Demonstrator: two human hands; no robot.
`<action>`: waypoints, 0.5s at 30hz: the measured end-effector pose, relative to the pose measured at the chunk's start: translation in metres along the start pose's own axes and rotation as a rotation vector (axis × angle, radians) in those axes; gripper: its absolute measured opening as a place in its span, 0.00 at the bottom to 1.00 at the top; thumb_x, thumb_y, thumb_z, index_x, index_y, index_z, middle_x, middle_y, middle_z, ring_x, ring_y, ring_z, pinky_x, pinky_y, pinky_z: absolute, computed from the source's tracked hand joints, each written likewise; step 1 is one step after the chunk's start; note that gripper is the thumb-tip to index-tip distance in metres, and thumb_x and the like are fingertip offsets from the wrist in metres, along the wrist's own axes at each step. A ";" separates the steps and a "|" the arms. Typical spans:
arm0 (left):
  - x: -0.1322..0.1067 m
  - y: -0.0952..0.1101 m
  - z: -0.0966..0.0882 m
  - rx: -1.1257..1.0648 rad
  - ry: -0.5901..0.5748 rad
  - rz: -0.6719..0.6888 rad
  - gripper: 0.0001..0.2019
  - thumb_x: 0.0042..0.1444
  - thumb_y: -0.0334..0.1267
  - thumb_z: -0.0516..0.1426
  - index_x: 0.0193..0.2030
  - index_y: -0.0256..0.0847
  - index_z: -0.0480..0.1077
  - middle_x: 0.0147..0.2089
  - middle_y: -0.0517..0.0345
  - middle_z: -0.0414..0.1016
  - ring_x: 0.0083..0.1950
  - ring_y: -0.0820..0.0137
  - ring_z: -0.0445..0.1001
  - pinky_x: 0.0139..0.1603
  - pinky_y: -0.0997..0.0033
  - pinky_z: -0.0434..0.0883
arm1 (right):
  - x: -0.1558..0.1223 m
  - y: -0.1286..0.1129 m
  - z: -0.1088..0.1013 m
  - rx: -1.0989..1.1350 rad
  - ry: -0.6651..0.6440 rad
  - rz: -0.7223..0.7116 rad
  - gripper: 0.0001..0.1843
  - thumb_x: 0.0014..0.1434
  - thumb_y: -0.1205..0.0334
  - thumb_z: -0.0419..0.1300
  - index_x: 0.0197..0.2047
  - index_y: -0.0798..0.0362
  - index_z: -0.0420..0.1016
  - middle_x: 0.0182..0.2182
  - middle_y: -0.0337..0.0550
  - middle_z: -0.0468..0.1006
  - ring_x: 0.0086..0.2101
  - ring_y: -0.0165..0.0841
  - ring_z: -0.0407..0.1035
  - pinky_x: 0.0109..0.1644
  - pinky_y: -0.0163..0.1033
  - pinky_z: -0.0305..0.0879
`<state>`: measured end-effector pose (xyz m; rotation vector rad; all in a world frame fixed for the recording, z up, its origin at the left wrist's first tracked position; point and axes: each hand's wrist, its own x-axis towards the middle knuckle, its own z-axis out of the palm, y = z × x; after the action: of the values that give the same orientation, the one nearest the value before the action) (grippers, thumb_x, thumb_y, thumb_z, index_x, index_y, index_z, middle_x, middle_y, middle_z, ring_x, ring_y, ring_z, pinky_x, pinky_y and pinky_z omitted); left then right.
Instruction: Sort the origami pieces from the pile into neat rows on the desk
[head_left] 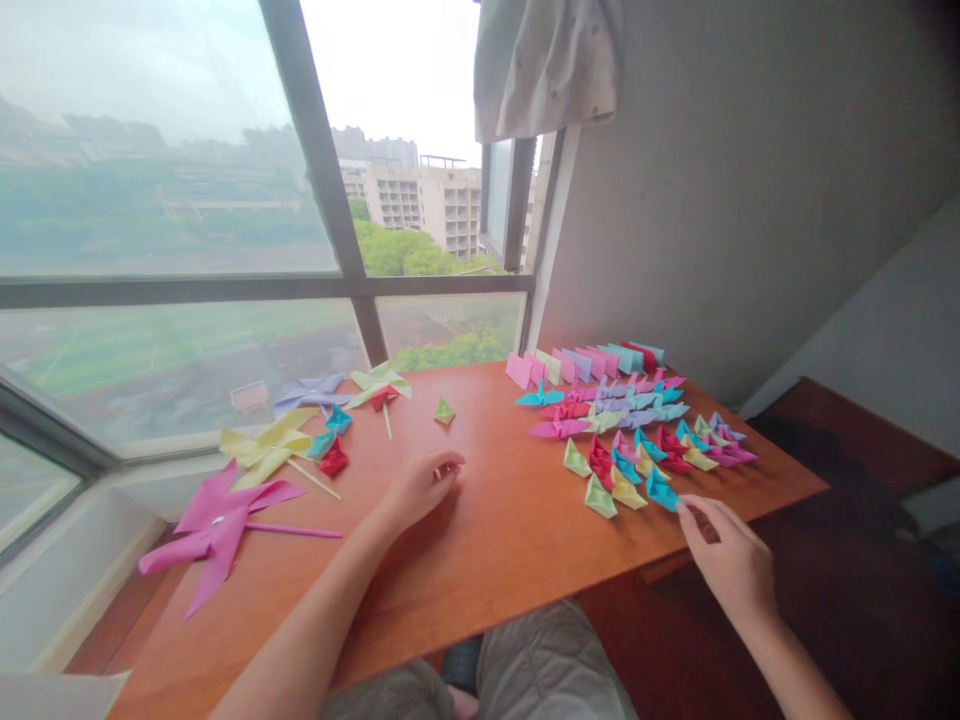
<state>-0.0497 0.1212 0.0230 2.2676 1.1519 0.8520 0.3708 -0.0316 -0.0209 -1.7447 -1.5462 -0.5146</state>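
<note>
My right hand (724, 550) is at the front right of the table, thumb and fingertips pinched at the edge of a blue paper boat (661, 490). That boat stands at the near end of several rows of folded paper boats, beside a yellow boat (627, 490) and a pale green boat (599, 497). My left hand (424, 488) hovers over or rests on the middle of the table, its fingers loosely bent and apart, with nothing visible in them. Beyond it lies a small green paper boat (444, 411) on its own.
Paper cranes (607, 405) sit in rows behind the boats, with folded paper pieces (585, 364) behind them. On the left lie a pink pinwheel (217, 522), a yellow pinwheel (268, 446), and a red boat (334, 457). Windows (172, 150) border the wooden table (495, 560).
</note>
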 end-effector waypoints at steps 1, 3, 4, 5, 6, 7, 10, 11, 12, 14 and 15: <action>0.000 -0.001 0.000 0.000 0.002 -0.002 0.11 0.55 0.30 0.54 0.40 0.37 0.77 0.32 0.55 0.80 0.28 0.72 0.74 0.30 0.77 0.69 | -0.002 0.001 0.002 -0.001 -0.007 0.004 0.18 0.65 0.50 0.54 0.40 0.54 0.78 0.36 0.47 0.81 0.30 0.34 0.74 0.39 0.36 0.68; 0.000 -0.001 0.001 -0.001 0.005 -0.004 0.11 0.55 0.30 0.54 0.40 0.38 0.77 0.32 0.56 0.80 0.28 0.72 0.74 0.30 0.77 0.69 | -0.005 0.000 0.007 -0.003 -0.015 0.013 0.18 0.65 0.50 0.53 0.40 0.54 0.78 0.36 0.48 0.81 0.30 0.34 0.74 0.39 0.37 0.68; 0.000 -0.002 0.001 -0.002 0.005 -0.004 0.11 0.55 0.30 0.54 0.40 0.38 0.77 0.31 0.56 0.80 0.29 0.72 0.74 0.30 0.77 0.69 | -0.005 0.000 0.009 -0.001 -0.019 0.018 0.18 0.65 0.50 0.53 0.40 0.54 0.78 0.36 0.48 0.81 0.30 0.34 0.74 0.39 0.37 0.68; 0.000 -0.002 0.001 -0.002 0.006 -0.004 0.10 0.55 0.30 0.54 0.40 0.38 0.77 0.31 0.56 0.80 0.29 0.72 0.74 0.30 0.77 0.69 | -0.004 -0.001 0.011 0.003 -0.025 0.021 0.19 0.65 0.49 0.53 0.40 0.54 0.78 0.36 0.48 0.81 0.30 0.34 0.74 0.39 0.37 0.68; 0.000 -0.002 0.001 -0.002 0.007 -0.003 0.10 0.55 0.30 0.54 0.40 0.38 0.77 0.31 0.56 0.80 0.28 0.72 0.74 0.30 0.77 0.69 | -0.004 -0.002 0.013 0.009 -0.032 0.024 0.19 0.65 0.49 0.53 0.40 0.54 0.78 0.36 0.49 0.81 0.29 0.34 0.74 0.38 0.37 0.68; 0.000 -0.002 0.001 -0.001 0.007 -0.001 0.10 0.55 0.30 0.54 0.40 0.38 0.77 0.31 0.56 0.80 0.28 0.72 0.74 0.30 0.77 0.69 | -0.003 -0.002 0.014 0.016 -0.037 0.026 0.19 0.65 0.49 0.52 0.40 0.54 0.78 0.36 0.49 0.81 0.29 0.34 0.74 0.38 0.37 0.68; 0.000 -0.001 0.000 0.002 0.004 0.003 0.10 0.55 0.31 0.55 0.39 0.38 0.77 0.32 0.56 0.80 0.28 0.73 0.74 0.30 0.77 0.69 | -0.001 -0.002 0.019 0.031 -0.040 0.027 0.19 0.65 0.49 0.52 0.40 0.54 0.79 0.35 0.49 0.82 0.30 0.35 0.75 0.38 0.37 0.69; 0.000 -0.001 0.000 0.004 0.003 0.004 0.10 0.55 0.31 0.55 0.39 0.38 0.77 0.32 0.56 0.80 0.28 0.72 0.74 0.30 0.77 0.69 | -0.001 -0.002 0.020 0.031 -0.038 0.028 0.19 0.65 0.49 0.52 0.40 0.54 0.79 0.36 0.49 0.82 0.30 0.35 0.75 0.37 0.37 0.68; 0.000 -0.001 0.000 0.006 0.003 0.005 0.10 0.55 0.31 0.55 0.39 0.38 0.77 0.32 0.56 0.80 0.28 0.72 0.74 0.30 0.77 0.69 | -0.001 -0.002 0.021 0.028 -0.036 0.030 0.19 0.65 0.49 0.52 0.40 0.53 0.79 0.36 0.49 0.82 0.30 0.34 0.75 0.37 0.37 0.68; 0.000 -0.001 0.000 0.010 0.003 0.007 0.10 0.56 0.31 0.55 0.39 0.38 0.77 0.32 0.56 0.80 0.29 0.72 0.74 0.30 0.77 0.69 | -0.001 -0.001 0.022 0.014 -0.037 0.034 0.20 0.65 0.48 0.52 0.40 0.53 0.79 0.36 0.49 0.82 0.30 0.34 0.75 0.36 0.36 0.68; 0.000 -0.001 0.000 0.012 0.002 0.008 0.10 0.56 0.31 0.55 0.39 0.38 0.77 0.32 0.56 0.80 0.29 0.72 0.74 0.30 0.77 0.69 | -0.001 -0.001 0.022 0.006 -0.039 0.035 0.20 0.65 0.48 0.52 0.40 0.53 0.79 0.37 0.49 0.82 0.31 0.34 0.75 0.36 0.36 0.68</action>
<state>-0.0504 0.1214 0.0225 2.2832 1.1521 0.8530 0.3656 -0.0160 -0.0353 -1.7832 -1.5398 -0.4608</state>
